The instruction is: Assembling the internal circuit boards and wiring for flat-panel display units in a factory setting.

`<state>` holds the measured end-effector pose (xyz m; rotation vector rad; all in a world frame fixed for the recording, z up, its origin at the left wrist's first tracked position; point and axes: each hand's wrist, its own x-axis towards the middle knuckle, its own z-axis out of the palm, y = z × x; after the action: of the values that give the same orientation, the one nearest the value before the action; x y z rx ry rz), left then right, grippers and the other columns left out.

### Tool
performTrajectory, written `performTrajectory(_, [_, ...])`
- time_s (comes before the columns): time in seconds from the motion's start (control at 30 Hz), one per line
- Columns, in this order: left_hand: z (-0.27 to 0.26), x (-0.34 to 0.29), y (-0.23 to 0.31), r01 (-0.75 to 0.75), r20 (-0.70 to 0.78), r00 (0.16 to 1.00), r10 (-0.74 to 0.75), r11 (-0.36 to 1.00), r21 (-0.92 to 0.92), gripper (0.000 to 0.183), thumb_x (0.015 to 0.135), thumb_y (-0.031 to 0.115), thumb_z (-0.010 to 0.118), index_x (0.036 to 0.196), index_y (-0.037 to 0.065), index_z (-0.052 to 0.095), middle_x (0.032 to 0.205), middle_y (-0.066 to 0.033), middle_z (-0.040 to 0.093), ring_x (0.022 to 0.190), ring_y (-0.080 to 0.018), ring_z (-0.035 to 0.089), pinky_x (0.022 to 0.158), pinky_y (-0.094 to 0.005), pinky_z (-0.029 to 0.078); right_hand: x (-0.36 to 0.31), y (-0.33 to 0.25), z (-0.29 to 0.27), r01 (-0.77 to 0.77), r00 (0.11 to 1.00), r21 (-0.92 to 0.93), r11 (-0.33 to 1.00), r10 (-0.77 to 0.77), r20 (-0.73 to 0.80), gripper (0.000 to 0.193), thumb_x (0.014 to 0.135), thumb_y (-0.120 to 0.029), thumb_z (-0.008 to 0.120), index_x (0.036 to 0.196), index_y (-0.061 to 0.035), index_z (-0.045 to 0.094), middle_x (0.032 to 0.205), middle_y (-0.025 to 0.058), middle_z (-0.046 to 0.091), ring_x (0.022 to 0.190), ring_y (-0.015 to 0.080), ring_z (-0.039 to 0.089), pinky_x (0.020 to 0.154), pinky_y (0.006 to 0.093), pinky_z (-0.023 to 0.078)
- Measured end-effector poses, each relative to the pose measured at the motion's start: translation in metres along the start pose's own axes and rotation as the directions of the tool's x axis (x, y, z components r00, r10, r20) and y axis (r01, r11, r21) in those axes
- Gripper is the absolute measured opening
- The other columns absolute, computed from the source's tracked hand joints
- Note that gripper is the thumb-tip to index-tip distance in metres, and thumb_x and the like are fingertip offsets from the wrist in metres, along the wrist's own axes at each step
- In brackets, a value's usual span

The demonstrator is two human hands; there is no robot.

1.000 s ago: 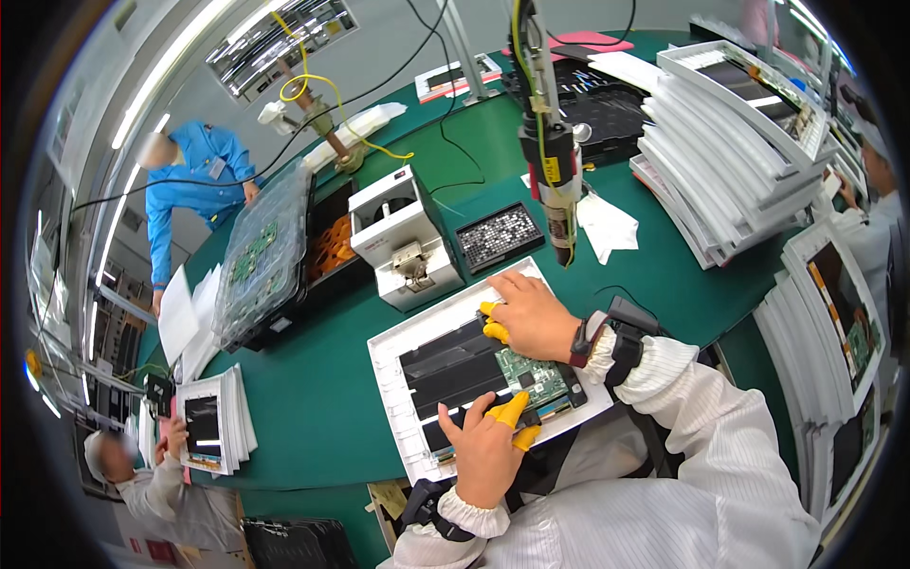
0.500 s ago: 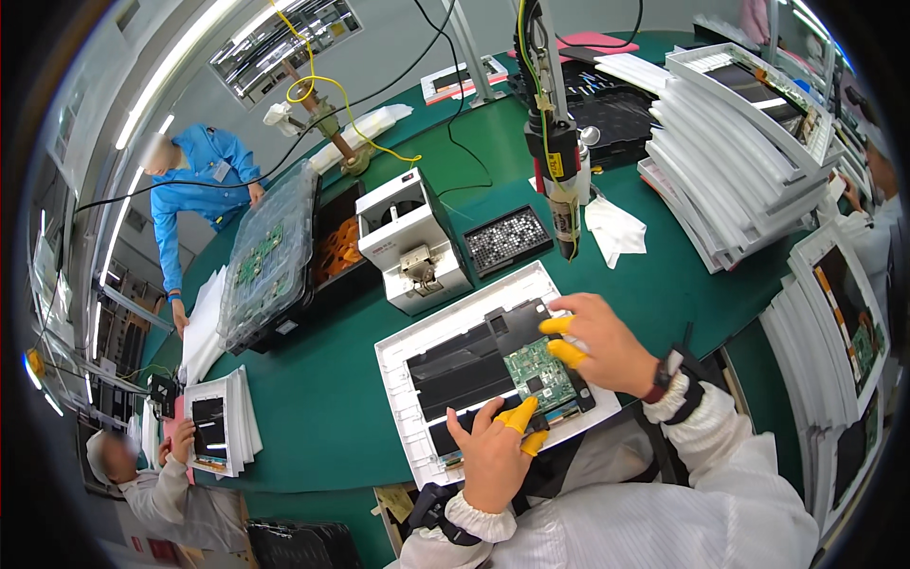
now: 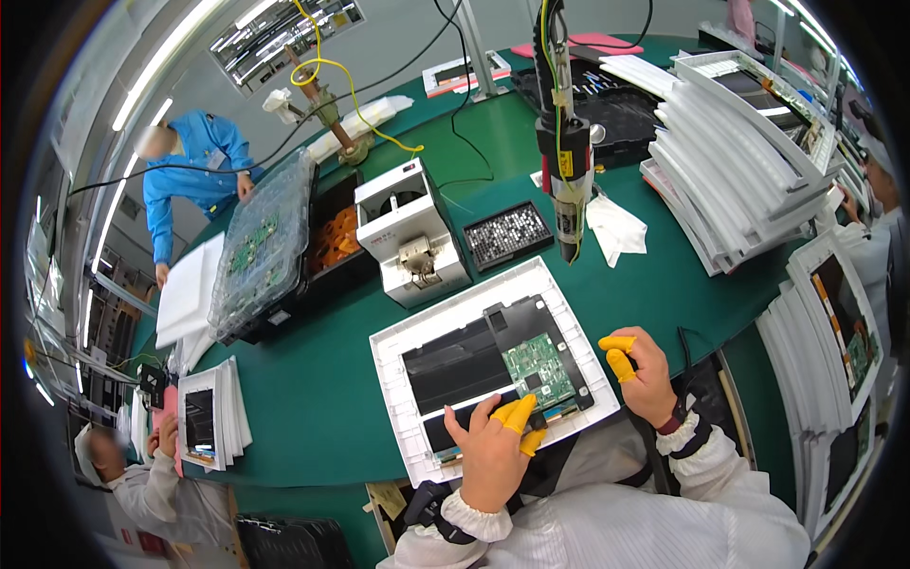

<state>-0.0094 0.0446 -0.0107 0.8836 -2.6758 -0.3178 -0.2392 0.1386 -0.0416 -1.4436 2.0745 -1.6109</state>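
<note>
A white tablet-like housing [image 3: 387,379] lies tilted on the green bench in front of me. Inside it are black panels and a green circuit board [image 3: 536,365] seated in a black bracket [image 3: 565,343]. My left hand [image 3: 495,450] rests spread over the housing's near edge, its yellow-cotted fingertips touching the board's lower left corner and the parts beside it. Off the housing's right side is my right hand [image 3: 649,379], fingers bent and slightly apart with yellow cots on two of them; nothing shows between them. An electric screwdriver [image 3: 570,204] hangs upright beyond the housing.
Behind the housing stand a white screw feeder [image 3: 409,232] and a black tray of small parts [image 3: 507,235]. A white cloth [image 3: 616,229] lies to the right, before tall stacks of white housings [image 3: 730,180]. Clear plastic trays [image 3: 261,247] stand left. Co-workers are at left and far right.
My right hand has lifted off the circuit board and moved right and down, beyond the housing's edge. My left hand stays on the board. The co-worker in blue has shifted the white sheets.
</note>
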Motion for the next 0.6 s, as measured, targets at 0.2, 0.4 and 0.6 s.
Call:
performTrajectory(0.2, [-0.008,0.000,0.002,-0.002,-0.020,1.000,0.002,0.999,-0.035,0.047,0.071,0.023,0.079,0.115,0.012,0.066,0.096,-0.0059,0.064,0.119,-0.0255,0.051,0.107,-0.0650,0.013,-0.002,-0.007,-0.001,0.060,0.998,-0.050,0.997,-0.061,-0.022,0.020,0.079,0.001,0.060,0.098,-0.0005,0.065,0.095,0.0148,0.062,0.084,0.0318,0.061,0.075,0.0341,0.049])
performTrajectory(0.4, [-0.011,-0.001,-0.006,-0.006,-0.017,1.000,0.005,0.999,-0.042,0.047,0.069,0.020,0.081,0.113,0.012,0.066,0.098,-0.0061,0.064,0.118,-0.0258,0.052,0.107,-0.0650,0.013,-0.001,-0.002,0.003,0.045,0.999,-0.053,0.998,-0.046,-0.001,0.021,0.077,0.000,0.063,0.097,0.0003,0.065,0.096,0.0145,0.063,0.085,0.0313,0.062,0.075,0.0336,0.048])
performTrajectory(0.6, [-0.018,-0.009,-0.007,0.011,-0.041,0.999,-0.014,0.997,-0.080,0.046,0.069,0.019,0.082,0.112,0.013,0.066,0.103,-0.0041,0.064,0.118,-0.0261,0.052,0.107,-0.0639,0.014,0.001,-0.004,0.000,0.080,0.997,-0.064,0.995,-0.080,0.011,0.022,0.075,0.000,0.065,0.097,0.0005,0.065,0.096,0.0145,0.063,0.085,0.0314,0.061,0.075,0.0344,0.049])
